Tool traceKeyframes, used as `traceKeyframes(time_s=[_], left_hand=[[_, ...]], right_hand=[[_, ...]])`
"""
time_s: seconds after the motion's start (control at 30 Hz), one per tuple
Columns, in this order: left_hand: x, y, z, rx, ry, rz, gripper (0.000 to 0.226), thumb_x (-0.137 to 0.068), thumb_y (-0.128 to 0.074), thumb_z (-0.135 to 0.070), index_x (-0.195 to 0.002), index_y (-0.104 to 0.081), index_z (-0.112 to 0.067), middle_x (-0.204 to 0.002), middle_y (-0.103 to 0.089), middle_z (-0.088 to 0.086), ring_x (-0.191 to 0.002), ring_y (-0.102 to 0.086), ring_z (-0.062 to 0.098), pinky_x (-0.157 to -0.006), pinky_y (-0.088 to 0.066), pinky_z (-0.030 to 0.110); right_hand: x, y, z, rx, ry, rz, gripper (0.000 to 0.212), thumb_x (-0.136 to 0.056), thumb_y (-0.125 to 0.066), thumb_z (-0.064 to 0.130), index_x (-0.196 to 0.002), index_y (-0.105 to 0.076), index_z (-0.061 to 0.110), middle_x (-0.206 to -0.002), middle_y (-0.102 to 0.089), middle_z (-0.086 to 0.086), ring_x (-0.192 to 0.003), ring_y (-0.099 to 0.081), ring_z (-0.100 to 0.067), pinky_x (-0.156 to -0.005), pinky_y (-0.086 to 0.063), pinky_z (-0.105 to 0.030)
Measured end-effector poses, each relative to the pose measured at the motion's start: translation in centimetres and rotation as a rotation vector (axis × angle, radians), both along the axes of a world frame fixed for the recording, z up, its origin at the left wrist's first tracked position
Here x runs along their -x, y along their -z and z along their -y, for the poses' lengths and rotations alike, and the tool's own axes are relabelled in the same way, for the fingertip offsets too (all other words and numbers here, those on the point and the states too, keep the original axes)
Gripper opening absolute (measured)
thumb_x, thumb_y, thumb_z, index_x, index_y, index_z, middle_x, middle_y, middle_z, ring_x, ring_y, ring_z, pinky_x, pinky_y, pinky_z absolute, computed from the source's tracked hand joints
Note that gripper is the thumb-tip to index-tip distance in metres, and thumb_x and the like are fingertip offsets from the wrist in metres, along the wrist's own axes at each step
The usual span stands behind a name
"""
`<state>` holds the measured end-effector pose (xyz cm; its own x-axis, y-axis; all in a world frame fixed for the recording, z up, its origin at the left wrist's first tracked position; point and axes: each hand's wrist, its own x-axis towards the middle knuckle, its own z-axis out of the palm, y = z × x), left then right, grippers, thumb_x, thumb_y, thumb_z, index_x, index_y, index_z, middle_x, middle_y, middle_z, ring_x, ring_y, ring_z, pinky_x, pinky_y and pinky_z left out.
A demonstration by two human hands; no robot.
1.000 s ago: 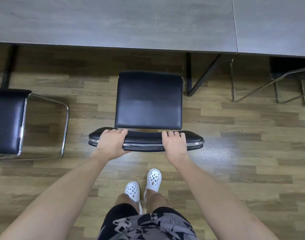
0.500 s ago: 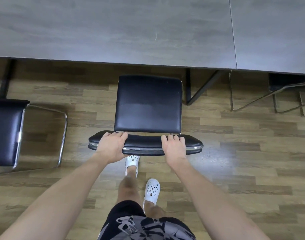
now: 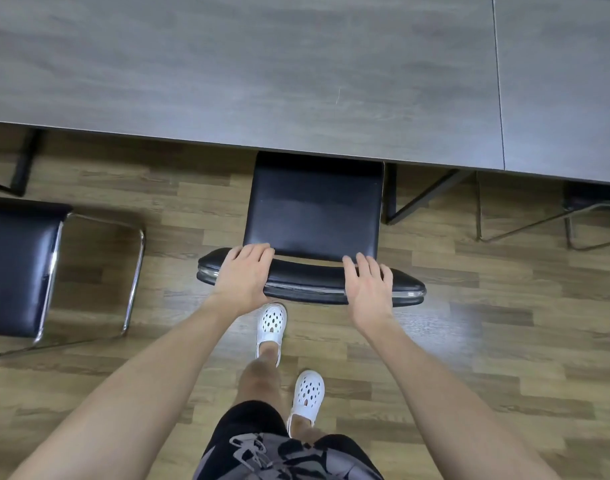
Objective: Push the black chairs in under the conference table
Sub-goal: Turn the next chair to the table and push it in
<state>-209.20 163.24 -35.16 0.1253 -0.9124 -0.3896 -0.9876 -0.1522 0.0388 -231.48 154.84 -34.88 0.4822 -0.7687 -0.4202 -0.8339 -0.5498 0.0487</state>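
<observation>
A black chair (image 3: 314,209) with a chrome-edged backrest stands in front of me, the front edge of its seat just under the grey conference table (image 3: 296,64). My left hand (image 3: 243,277) holds the left part of the backrest top, fingers draped over it. My right hand (image 3: 367,289) rests on the right part with fingers straight and spread. A second black chair (image 3: 16,265) stands out from the table at the left, cut off by the frame edge.
Black table legs (image 3: 418,195) come down just right of the chair's seat. A chrome chair frame (image 3: 521,225) sits under the table at the right. My white shoes (image 3: 272,322) stand on the wood-look floor behind the chair.
The chair has slid forward, and its seat front now reaches under the table edge. I have stepped forward with it. My right hand's fingers have straightened.
</observation>
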Motion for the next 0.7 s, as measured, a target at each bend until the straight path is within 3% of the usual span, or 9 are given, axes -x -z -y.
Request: traceKeyframes(time_s=[0.1, 0.23, 0.5, 0.7], left_hand=[[-0.4, 0.2, 0.9, -0.019, -0.010, 0.032, 0.102, -0.072, -0.074, -0.055, -0.150, -0.023, -0.013, -0.159, -0.021, 0.004, -0.146, -0.020, 0.020, -0.120, -0.011, 0.038], [-0.9, 0.1, 2.1, -0.011, -0.012, 0.054, 0.119, -0.072, -0.076, -0.053, -0.155, -0.002, -0.010, -0.163, 0.003, 0.010, -0.150, -0.007, 0.024, -0.122, -0.007, 0.041], [-1.9, -0.3, 5.0, 0.009, -0.038, 0.055, 0.135, -0.067, -0.080, -0.055, -0.153, 0.013, -0.009, -0.163, 0.006, 0.008, -0.151, 0.000, 0.023, -0.122, -0.005, 0.043], [-2.5, -0.6, 7.7, 0.006, -0.078, 0.092, 0.137, -0.068, -0.080, -0.055, -0.152, 0.016, -0.005, -0.163, 0.012, 0.008, -0.151, 0.007, 0.023, -0.120, 0.002, 0.044]], right_hand=[[-0.5, 0.0, 0.9, -0.002, 0.006, -0.039, 0.102, -0.069, -0.076, 0.003, -0.150, -0.016, 0.013, -0.155, -0.022, -0.016, -0.144, -0.019, -0.029, -0.116, -0.014, -0.046], [-1.2, 0.0, 2.2, 0.020, 0.015, -0.051, 0.102, -0.074, -0.070, -0.002, -0.153, -0.007, 0.013, -0.159, -0.007, -0.019, -0.147, -0.009, -0.032, -0.116, -0.011, -0.048], [-2.0, 0.8, 4.7, 0.088, 0.041, 0.017, 0.105, -0.073, -0.061, -0.012, -0.153, 0.003, 0.013, -0.159, 0.000, -0.022, -0.147, -0.003, -0.037, -0.115, -0.015, -0.049], [-2.9, 1.2, 7.5, 0.141, 0.033, 0.060, 0.103, -0.069, -0.061, -0.013, -0.153, -0.006, 0.010, -0.158, -0.007, -0.023, -0.146, -0.010, -0.039, -0.113, -0.019, -0.051]])
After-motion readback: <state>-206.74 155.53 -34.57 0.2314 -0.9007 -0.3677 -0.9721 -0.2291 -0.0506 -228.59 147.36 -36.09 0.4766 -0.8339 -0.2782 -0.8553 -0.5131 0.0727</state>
